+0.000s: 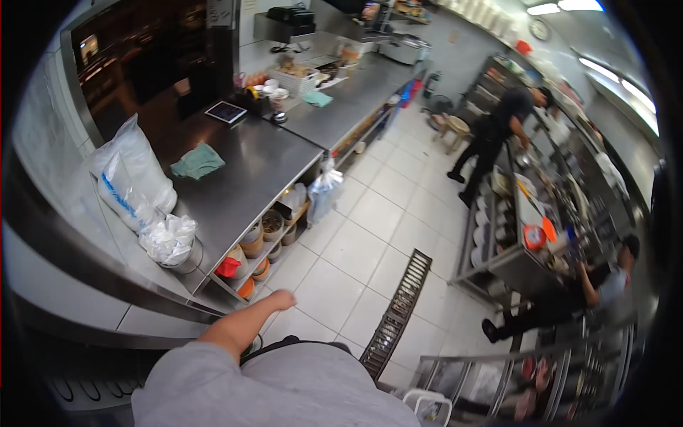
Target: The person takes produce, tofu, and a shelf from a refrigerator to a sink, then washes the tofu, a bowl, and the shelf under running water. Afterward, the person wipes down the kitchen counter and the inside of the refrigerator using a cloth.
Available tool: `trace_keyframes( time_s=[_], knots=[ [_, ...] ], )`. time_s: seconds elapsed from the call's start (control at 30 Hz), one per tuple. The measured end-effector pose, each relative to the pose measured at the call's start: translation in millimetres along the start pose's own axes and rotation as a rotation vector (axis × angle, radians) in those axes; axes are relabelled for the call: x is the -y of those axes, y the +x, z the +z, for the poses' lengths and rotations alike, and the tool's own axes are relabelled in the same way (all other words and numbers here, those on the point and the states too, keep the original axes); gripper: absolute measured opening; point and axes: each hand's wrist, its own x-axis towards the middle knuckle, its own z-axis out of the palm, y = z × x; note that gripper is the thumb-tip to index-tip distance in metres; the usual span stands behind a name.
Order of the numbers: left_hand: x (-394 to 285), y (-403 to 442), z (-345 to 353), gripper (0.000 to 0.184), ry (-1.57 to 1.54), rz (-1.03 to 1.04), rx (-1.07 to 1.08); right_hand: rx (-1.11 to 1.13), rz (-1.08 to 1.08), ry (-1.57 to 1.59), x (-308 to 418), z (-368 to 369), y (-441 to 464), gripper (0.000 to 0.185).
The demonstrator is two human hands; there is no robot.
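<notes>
My left hand (284, 299) hangs at the end of my outstretched forearm, above the white tiled floor. Its fingers look curled in, and no object shows in them. Nearest to it is the low shelf (274, 250) under the steel counter, which bears several tubs and an orange container (246, 288). My right hand is out of view. On the counter (245, 167) lie a green cloth (198, 162) and a tablet (225, 112). A large white plastic bag (135, 171) stands at the counter's left end, behind a bin (186, 260) with a crumpled white bag in it.
A floor drain grate (398, 311) crosses the tiles ahead. Two people work at the right-hand station, one standing farther back (498, 128), another nearer (576, 299). A stool (452, 134) stands at the back. A steel rack (498, 377) is close on my right.
</notes>
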Motion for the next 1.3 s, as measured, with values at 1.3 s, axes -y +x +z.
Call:
trace_keyframes(
  time_s=[1.3],
  knots=[
    [289.8,172.2,-517.5,0.058,-0.036,-1.165,-1.159,-0.734,-1.196,-0.580,1079.5,-425.1,126.8,0.052]
  ],
)
